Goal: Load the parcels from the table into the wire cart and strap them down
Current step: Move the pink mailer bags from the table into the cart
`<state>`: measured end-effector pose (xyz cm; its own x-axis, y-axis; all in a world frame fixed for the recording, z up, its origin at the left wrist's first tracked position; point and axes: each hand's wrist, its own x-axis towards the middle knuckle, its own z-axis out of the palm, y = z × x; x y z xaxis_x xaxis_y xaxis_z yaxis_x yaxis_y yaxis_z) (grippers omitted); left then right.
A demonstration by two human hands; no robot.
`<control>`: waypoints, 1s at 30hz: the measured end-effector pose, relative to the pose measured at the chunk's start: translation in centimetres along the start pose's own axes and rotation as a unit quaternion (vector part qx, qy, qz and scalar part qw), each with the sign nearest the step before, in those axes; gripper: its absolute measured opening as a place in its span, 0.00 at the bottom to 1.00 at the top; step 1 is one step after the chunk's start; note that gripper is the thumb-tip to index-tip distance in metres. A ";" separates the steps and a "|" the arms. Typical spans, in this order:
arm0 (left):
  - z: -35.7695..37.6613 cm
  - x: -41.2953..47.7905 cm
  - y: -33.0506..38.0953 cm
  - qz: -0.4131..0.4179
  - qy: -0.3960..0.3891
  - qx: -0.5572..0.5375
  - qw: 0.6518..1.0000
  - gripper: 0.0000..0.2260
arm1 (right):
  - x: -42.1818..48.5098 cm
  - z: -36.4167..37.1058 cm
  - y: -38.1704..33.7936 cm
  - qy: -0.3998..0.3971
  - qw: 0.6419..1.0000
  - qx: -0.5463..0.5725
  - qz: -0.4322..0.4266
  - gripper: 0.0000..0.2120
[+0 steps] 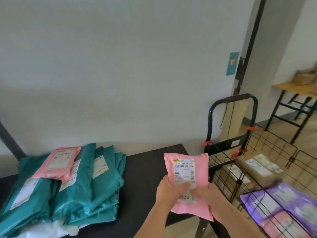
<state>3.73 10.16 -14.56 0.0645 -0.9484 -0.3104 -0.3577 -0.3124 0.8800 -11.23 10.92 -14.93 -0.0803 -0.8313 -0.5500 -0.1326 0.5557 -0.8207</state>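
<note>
Pale wall backs the dark counter [145,162]. I hold the pink parcel [187,182] in both grips, left hand [169,188] and right hand [205,193] clasped on it, above the counter edge. Loading step: next, carry it rightward into the wire cart [257,162]; teal parcels [77,186] wait leftward.

I see both hands gripping a pink parcel [186,170] above the dark table's [145,167] right end: left hand [169,189] on its left edge, right hand [204,193] lower right. Teal parcels [85,184] are stacked at left. The wire cart [240,162] beside the table holds brown boxes [257,170] and purple parcels [277,203].
</note>
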 end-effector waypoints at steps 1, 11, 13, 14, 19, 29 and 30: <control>1.4 -0.3 0.0 0.001 -0.013 -0.006 1.000 0.20 | -0.4 -1.3 0.6 0.010 1.000 0.000 0.004 0.13; 14.3 -3.4 2.3 0.032 -0.121 0.022 0.992 0.12 | -3.3 -13.2 6.8 0.154 0.980 0.125 -0.007 0.10; 16.3 -3.3 2.7 0.035 -0.138 0.031 0.989 0.11 | -3.4 -14.9 7.8 0.151 0.978 0.143 -0.002 0.11; 17.2 -3.2 2.9 0.035 -0.145 0.034 0.988 0.11 | -3.5 -15.7 8.2 0.155 0.977 0.148 0.005 0.11; 21.9 -1.5 3.9 0.047 -0.167 0.034 0.984 0.11 | -2.5 -19.7 9.0 0.197 0.965 0.174 0.018 0.09; 33.0 4.5 8.2 0.049 -0.207 0.037 0.976 0.11 | 4.6 -30.3 9.3 0.255 0.949 0.164 0.083 0.15; 34.0 5.4 8.6 0.047 -0.208 0.043 0.976 0.10 | 5.4 -31.3 9.3 0.255 0.949 0.165 0.086 0.13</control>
<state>-30.69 4.16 -20.88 -0.3490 -0.8634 -0.3642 -0.4224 -0.2020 0.8836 -43.78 11.34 -20.71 -0.5522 -0.5758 -0.6029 0.2363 0.5854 -0.7755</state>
